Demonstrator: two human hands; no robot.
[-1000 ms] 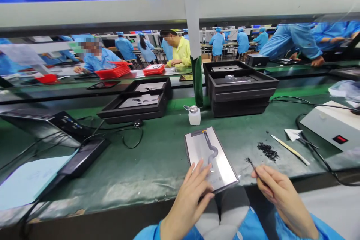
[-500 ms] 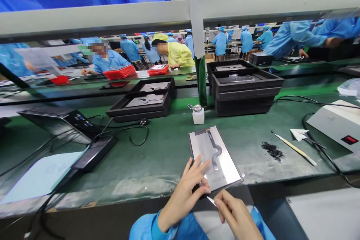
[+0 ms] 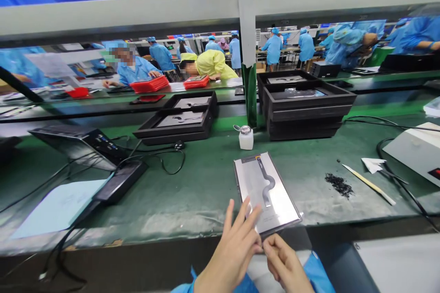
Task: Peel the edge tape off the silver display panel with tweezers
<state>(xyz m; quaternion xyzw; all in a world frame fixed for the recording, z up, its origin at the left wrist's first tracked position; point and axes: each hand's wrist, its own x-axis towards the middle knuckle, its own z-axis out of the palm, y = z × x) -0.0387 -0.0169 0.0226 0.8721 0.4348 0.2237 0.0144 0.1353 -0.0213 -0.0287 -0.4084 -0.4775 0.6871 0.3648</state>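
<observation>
A flat display panel (image 3: 285, 199) with a silvery back lies at the bench's front edge, its near end by my hands. A dark, wavy flex cable (image 3: 269, 184) runs along its back. My left hand (image 3: 237, 247) rests over the panel's near left corner, several fingers stretched out and apart, thumb side towards the near edge. Just beside it, my right hand (image 3: 283, 261) is closed in a pinch at the panel's near edge. The fingertips of both hands almost meet. What the right fingers pinch is hidden.
A white pump bottle (image 3: 246, 139) stands behind the panel. Black trays (image 3: 305, 112) are stacked at back right, more trays (image 3: 175, 132) at back left. Black scraps (image 3: 338, 185), a pale-handled pointed tool (image 3: 373, 185) and a white box (image 3: 415, 151) lie right. A monitor (image 3: 79, 146) and cables are left.
My right hand has moved up against the left fingertips, and the small white pointed piece seen in its pinch is now hidden. The whole view has shifted slightly.
</observation>
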